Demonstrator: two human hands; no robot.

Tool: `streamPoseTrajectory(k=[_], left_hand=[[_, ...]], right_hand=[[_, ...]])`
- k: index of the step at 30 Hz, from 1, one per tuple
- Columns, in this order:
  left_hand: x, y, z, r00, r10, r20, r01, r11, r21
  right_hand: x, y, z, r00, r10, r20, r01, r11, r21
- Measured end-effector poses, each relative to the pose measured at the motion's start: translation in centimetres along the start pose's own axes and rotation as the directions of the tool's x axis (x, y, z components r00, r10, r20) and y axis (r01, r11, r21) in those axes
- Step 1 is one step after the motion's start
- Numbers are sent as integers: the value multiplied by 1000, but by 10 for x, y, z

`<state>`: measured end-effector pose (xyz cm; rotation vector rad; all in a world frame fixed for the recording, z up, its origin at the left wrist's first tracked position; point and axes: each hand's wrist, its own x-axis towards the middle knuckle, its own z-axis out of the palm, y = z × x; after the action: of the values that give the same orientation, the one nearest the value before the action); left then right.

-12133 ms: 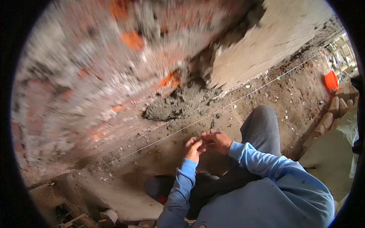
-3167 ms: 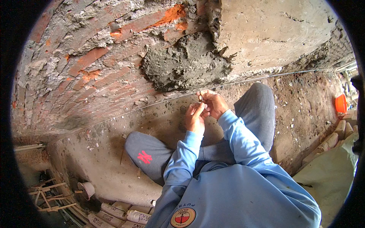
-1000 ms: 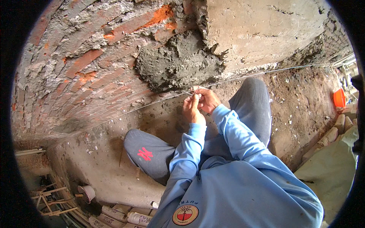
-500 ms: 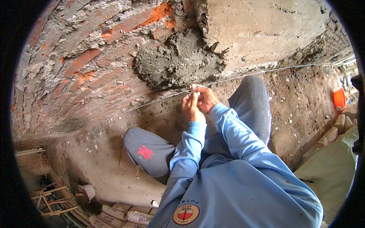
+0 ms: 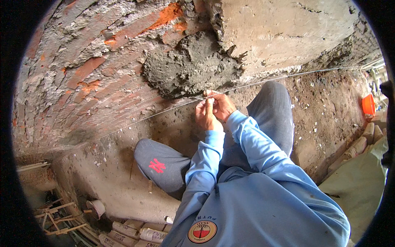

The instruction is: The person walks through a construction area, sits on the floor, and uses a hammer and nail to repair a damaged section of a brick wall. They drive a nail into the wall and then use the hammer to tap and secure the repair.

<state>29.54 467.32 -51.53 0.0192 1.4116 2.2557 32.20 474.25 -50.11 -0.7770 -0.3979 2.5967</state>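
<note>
A thin pale string (image 5: 263,83) stretches along the foot of the wall, from lower left to the far right. My left hand (image 5: 208,118) and my right hand (image 5: 224,106) meet at this string, fingers pinched close together. A short, light, thin piece sticks out leftward from the fingertips; it looks like a string end, though I cannot tell for certain. Between the fingertips there may be something small and dark, mostly hidden. Just beyond my hands, a thick patch of wet grey mortar (image 5: 191,68) clings to the wall.
Rough brick wall (image 5: 88,72) rises at the left, with a smooth plastered section (image 5: 284,33) at the right. My bent knees flank my arms. An orange bucket (image 5: 368,104) stands far right. Filled sacks (image 5: 152,235), a pale tub (image 5: 96,208) and wooden pieces (image 5: 57,218) lie behind.
My hands stay at the same place on the string, with only slight finger movement. The view has shifted a little.
</note>
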Motion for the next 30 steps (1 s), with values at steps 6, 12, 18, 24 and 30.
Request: streamPoseTrajectory(k=[6, 12, 18, 24, 30], left_hand=[[-7, 1, 6, 997, 75, -18, -75, 997, -34], [-9, 2, 8, 988, 156, -1, -156, 988, -10], [-6, 1, 1, 991, 132, 19, -133, 991, 15], [-4, 4, -1, 986, 146, 79, -149, 989, 27], [-2, 8, -2, 977, 180, 113, -181, 983, 4]], right_hand=[[4, -1, -17, 989, 7, 150, -9, 1000, 11], [-1, 2, -23, 994, -8, 105, -4, 993, 114], [11, 5, -33, 985, 20, 171, -46, 988, 150], [20, 5, -34, 990, 67, 125, -88, 983, 163], [22, 6, -28, 989, 65, 131, -87, 981, 172]])
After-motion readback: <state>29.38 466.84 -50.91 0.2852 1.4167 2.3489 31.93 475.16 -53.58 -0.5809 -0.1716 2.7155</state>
